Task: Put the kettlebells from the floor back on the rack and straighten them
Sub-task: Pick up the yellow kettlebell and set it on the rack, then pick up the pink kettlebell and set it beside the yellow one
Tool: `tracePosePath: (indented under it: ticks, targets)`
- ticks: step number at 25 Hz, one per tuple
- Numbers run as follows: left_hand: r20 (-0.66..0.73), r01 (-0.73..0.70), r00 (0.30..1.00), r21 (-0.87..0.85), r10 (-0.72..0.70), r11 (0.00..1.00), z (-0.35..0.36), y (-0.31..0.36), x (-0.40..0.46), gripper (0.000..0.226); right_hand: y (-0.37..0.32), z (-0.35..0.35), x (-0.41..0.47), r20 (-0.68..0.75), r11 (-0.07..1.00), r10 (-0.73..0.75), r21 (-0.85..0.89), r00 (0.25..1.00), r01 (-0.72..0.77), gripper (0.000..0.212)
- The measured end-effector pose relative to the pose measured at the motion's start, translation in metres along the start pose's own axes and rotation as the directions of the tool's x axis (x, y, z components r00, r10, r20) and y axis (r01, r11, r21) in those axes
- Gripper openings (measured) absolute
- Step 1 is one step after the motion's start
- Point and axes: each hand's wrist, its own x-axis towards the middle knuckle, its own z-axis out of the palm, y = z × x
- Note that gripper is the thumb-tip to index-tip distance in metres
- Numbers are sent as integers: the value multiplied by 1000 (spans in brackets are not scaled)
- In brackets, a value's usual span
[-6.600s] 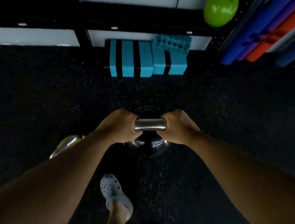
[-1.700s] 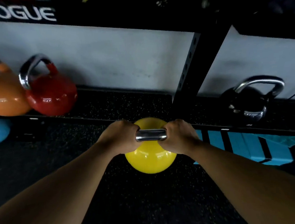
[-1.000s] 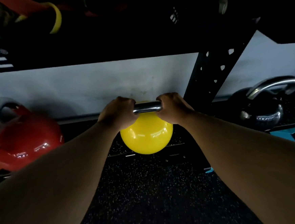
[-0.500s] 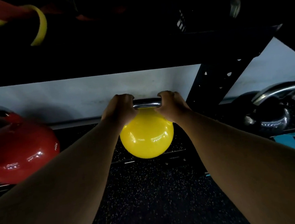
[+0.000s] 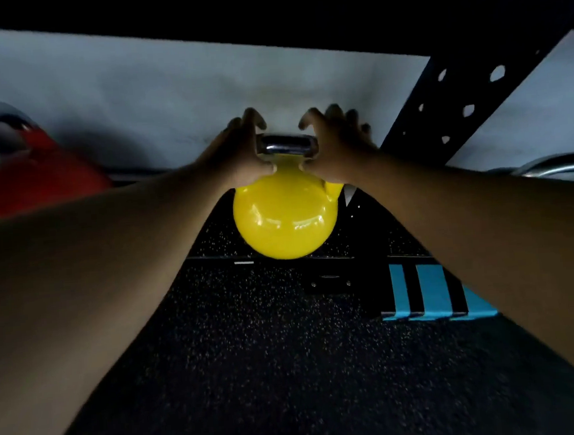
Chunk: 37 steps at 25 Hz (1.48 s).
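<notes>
A yellow kettlebell point(image 5: 284, 221) with a chrome handle point(image 5: 286, 144) rests at the front edge of the low rack shelf point(image 5: 211, 238), left of a black upright. My left hand point(image 5: 237, 152) and my right hand point(image 5: 336, 143) are at the two ends of the handle. Their fingers are uncurled and spread above it, with the palms still against it. On the same shelf a red kettlebell point(image 5: 32, 182) stands at the far left. The chrome handle of a black kettlebell point(image 5: 560, 169) shows at the far right, its body hidden by my arm.
The perforated black rack upright point(image 5: 458, 101) leans right beside my right hand. A dark upper shelf point(image 5: 263, 23) hangs low overhead. Blue and black striped blocks point(image 5: 432, 291) lie on the speckled rubber floor point(image 5: 255, 357) under the shelf at the right. A white wall point(image 5: 166, 99) is behind.
The yellow kettlebell went forward and down onto the shelf. Both hands, closed round its handle half a second ago, have opened their fingers.
</notes>
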Motion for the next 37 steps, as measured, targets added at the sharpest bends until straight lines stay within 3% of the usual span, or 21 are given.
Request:
tracePosePath:
  ticks: [2, 5, 8, 11, 15, 19, 21, 28, 33, 37]
  targets:
    - [-73, 62, 995, -84, -68, 995, -3, -21, -26, 70, -26, -5, -8, -84, 975, -220, -12, 972, 220, 51]
    - [-79, 125, 989, -6, -125, 992, -10, -60, -83, 57, -76, 3, -22, -173, 911, -411, -100, 895, 399, 33]
    - [-37, 242, 970, 101, -240, 965, -29, -114, -162, 29, -136, 32, -41, -46, 848, -526, -105, 849, 519, 20]
    - [40, 446, 891, 107, -452, 888, -45, -164, -265, 22, -205, 74, -78, 137, 777, -623, -5, 770, 630, 17]
    - [189, 644, 730, 131, -657, 753, -47, -212, -414, 22, -301, 133, -155, 469, 650, -692, 75, 548, 756, 13]
    - [172, 840, 538, -22, -825, 543, -25, -239, -607, 24, -407, 199, -286, 625, 463, -732, 164, 271, 871, 13]
    - [164, 897, 441, -102, -882, 430, -7, -239, -700, 20, -448, 229, -359, 673, 388, -719, 185, 171, 903, 14]
    - [192, 954, 91, -299, -977, 30, 86, -192, -1004, 19, -536, 316, -638, 741, 139, -650, 334, -169, 932, 11]
    - [158, 869, -152, -448, -976, -208, 166, -159, -1143, 30, -556, 384, -793, 732, -52, -599, 370, -325, 928, 18]
    - [160, 808, -310, -475, -937, -348, 246, -156, -1200, 56, -560, 448, -881, 681, -245, -580, 377, -447, 893, 26]
